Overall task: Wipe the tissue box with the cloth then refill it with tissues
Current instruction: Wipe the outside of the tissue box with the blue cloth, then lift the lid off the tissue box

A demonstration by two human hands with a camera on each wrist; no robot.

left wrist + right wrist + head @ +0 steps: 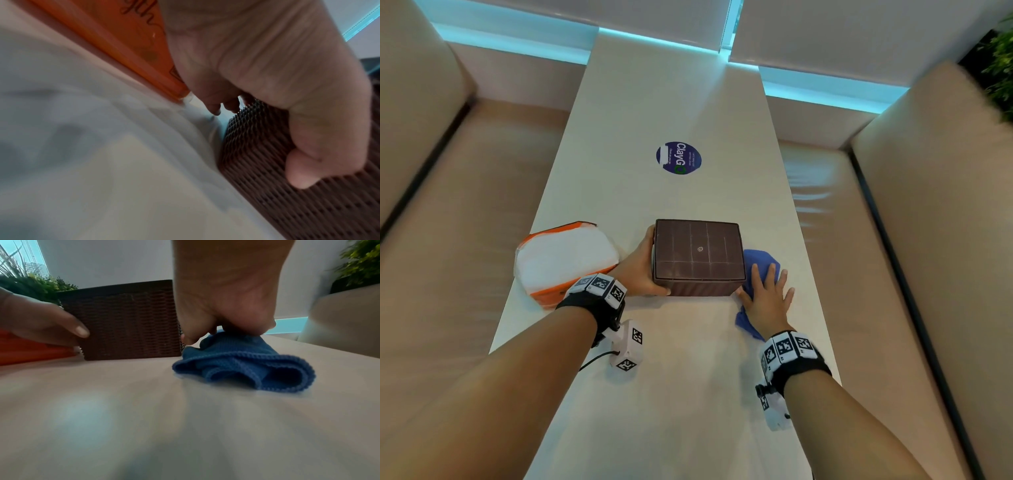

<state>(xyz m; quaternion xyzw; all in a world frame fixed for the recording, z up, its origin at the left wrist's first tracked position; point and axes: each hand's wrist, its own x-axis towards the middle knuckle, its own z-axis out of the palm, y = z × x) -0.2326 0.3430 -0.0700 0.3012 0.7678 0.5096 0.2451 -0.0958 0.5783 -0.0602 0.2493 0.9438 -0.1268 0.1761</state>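
midway across the table [688, 359], a little toward its near end, stands the brown tissue box [698, 255], woven-sided, with what looks like its base turned upward. its longer side runs left to right, across the table's width, so its short ends face the two hands. the left hand [640, 270] clasps the box's left end, thumb on the near wall and fingers curled round the far corner; the left wrist view shows the thumb [304, 167] pressed on the ribbed weave. the right hand [767, 301] lies just off the box's right end, fingers spread flat over the blue cloth [760, 263], which is bunched on the tabletop beside that end. whether the cloth touches the wall i cannot tell; from the right wrist view the fingertips seem to dig into the folds, not yet a firm pinch. the tissue pack [565, 262], orange-edged and white on top, sits by the table's left edge, just beyond the left wrist.

so the cloth hand is nearer the right wall, and the likely next move is to gather the cloth and sweep leftward over the box while the left hand steadies it. refilling is not yet begun.
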